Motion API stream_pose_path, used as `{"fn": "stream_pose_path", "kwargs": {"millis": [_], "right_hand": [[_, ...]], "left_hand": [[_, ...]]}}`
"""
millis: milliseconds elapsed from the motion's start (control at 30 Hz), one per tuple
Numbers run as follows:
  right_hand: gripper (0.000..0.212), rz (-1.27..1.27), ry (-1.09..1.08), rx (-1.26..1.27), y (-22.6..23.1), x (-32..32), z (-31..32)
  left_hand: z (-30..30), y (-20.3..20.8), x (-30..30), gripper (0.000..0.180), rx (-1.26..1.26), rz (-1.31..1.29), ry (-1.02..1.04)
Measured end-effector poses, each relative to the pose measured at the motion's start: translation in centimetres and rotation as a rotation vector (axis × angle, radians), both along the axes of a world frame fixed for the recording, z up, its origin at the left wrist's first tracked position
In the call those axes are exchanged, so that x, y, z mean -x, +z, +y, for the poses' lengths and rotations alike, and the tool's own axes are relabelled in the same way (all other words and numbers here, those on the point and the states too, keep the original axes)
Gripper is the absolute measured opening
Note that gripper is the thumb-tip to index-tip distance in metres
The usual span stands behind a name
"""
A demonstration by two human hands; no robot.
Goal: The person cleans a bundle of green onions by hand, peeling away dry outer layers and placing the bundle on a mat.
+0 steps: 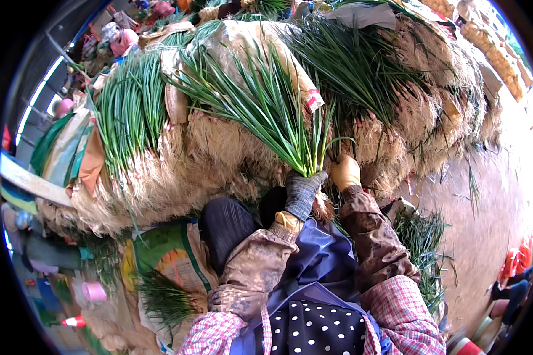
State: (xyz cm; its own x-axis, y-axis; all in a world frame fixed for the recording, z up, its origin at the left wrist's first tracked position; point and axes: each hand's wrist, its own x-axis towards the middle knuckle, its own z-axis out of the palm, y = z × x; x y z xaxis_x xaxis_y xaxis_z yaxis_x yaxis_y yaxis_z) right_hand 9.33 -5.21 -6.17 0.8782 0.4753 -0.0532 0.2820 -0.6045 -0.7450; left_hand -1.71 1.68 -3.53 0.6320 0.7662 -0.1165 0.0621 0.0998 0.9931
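Note:
My left hand (304, 192), in a grey glove with a yellow cuff, is closed around the base of a bunch of leafy green seedlings (278, 118). Their long narrow leaves fan up and to the left, and a tuft of pale roots (323, 208) hangs below the fist. Just to the right is my right hand (346, 173) in a yellow glove. Its fingers are drawn together against the hairy roots at the front of the heap; whatever is between them is hidden. A big root-covered heap of seedlings (219, 139) stretches across in front of me.
More seedlings lie on the heap, at the left (130, 112) and right (361, 65). A printed sack (175, 254) with a small green bunch (166, 299) is beside my left knee. Cut leaves (420, 248) litter the brown floor (485, 225). People sit farther off.

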Motion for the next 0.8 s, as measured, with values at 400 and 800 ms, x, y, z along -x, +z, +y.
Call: {"fn": "stream_pose_path", "kwargs": {"millis": [400,800], "right_hand": [[0.024,0.784,0.015,-0.640,4.2,0.5,-0.2],[0.032,-0.140,0.365,0.452,-1.4,3.2,-9.0]], "left_hand": [[-0.1,1.4,-0.3,0.014,0.285,0.225,-0.168],[-0.7,-0.2,-0.4,0.027,0.440,-0.096,-0.101]]}}
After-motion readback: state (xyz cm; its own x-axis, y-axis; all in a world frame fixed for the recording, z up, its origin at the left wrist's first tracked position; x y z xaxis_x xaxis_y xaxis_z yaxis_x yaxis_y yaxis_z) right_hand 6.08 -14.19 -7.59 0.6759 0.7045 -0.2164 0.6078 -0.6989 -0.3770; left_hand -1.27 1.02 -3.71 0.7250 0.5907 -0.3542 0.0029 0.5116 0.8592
